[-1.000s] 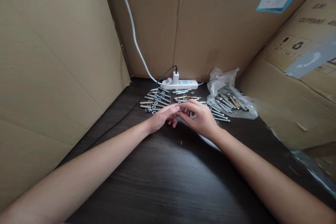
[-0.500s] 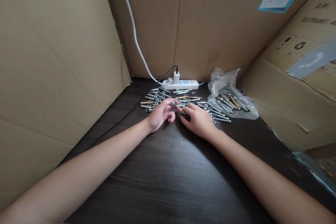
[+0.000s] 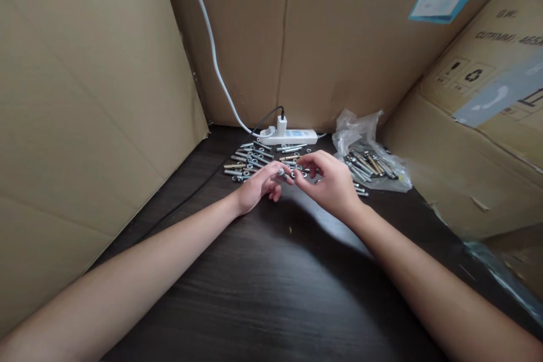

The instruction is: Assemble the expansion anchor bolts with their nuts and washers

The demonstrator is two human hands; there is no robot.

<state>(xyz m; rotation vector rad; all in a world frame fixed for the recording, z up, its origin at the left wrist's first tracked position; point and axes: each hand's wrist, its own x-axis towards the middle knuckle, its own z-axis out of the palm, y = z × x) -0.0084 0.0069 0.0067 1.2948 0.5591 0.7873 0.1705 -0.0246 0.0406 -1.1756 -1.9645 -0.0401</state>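
Observation:
My left hand [image 3: 257, 186] pinches a silvery metal bolt [image 3: 281, 172] between thumb and fingers, one end pointing up towards my right hand. My right hand [image 3: 326, 181] is close beside it, thumb and forefinger curled towards each other near the bolt. Whatever lies between those fingertips is too small to make out. Behind both hands, many loose bolts [image 3: 237, 166] with washers and nuts are spread on the dark tabletop [image 3: 254, 283]; my hands hide part of them.
A white power strip [image 3: 292, 137] with a plugged-in charger [image 3: 281, 125] stands behind the bolts. To the right lies a clear plastic bag [image 3: 358, 130] with more bolts [image 3: 369, 165]. Cardboard boxes [image 3: 237, 56] wall in the back and sides. A black cable [image 3: 186, 199] runs along the left.
My right hand has lifted a little off the table and its fingers have curled more. My left hand keeps the bolt almost in place. The view has shifted slightly.

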